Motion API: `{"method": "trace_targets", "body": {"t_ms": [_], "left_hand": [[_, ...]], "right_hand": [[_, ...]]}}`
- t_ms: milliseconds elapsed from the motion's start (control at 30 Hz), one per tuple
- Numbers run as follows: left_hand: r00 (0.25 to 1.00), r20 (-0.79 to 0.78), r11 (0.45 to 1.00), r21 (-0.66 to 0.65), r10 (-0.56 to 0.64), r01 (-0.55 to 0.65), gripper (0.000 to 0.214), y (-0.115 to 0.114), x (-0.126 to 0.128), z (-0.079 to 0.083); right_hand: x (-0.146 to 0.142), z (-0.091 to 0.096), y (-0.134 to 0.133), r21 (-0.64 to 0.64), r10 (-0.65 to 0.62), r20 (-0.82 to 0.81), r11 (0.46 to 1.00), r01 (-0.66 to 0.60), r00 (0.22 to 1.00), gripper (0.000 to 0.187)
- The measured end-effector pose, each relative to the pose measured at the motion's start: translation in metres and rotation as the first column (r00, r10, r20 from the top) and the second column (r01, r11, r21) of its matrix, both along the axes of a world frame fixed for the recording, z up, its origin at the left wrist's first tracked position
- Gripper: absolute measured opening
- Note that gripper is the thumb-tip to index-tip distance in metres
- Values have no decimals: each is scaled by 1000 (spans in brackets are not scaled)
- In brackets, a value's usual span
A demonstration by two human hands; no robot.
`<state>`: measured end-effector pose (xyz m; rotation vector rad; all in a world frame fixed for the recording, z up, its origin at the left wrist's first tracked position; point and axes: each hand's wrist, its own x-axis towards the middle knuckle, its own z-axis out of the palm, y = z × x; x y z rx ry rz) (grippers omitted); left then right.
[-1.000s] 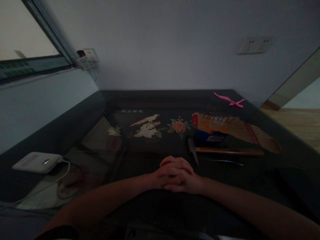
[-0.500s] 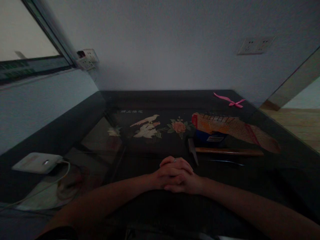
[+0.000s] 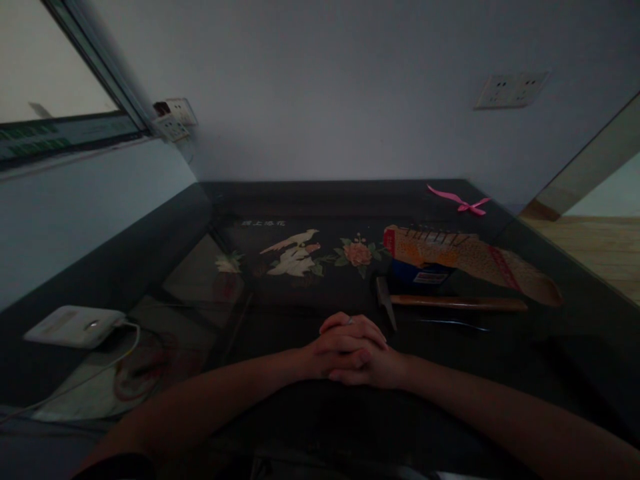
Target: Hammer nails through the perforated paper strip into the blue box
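Observation:
My left hand [image 3: 343, 339] and my right hand [image 3: 381, 369] rest clasped together on the dark glass table [image 3: 320, 197], near its front middle. The left hand lies over the right, and a ring shows on one finger. Both are closed on each other with nothing else between them. Just beyond my right hand lies a hammer [image 3: 457, 303], its wooden handle pointing right and its head toward my hands. My fingers do not touch it.
An orange patterned bag [image 3: 473, 257] lies over a blue container [image 3: 425, 273] behind the hammer. A pink ribbon [image 3: 460, 201] sits at the far right corner. A white device [image 3: 75, 325] with a cable lies at the left. A bird-and-flower picture [image 3: 300, 257] shows under the glass.

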<state>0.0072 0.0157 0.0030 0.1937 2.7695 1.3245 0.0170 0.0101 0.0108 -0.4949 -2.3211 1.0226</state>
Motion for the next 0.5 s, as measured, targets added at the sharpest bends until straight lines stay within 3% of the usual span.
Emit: {"method": "trace_targets", "body": {"t_ms": [167,500], "left_hand": [[995,29,996,-18,-91,91,31,-8,-9,4],[977,55,979,-4,-204,204,28,-11,-12,-4]], "right_hand": [[0,0,0,8,12,-10,1000,-12,1000,40],[0,1,0,39,-6,-31,999,7,999,42]]}}
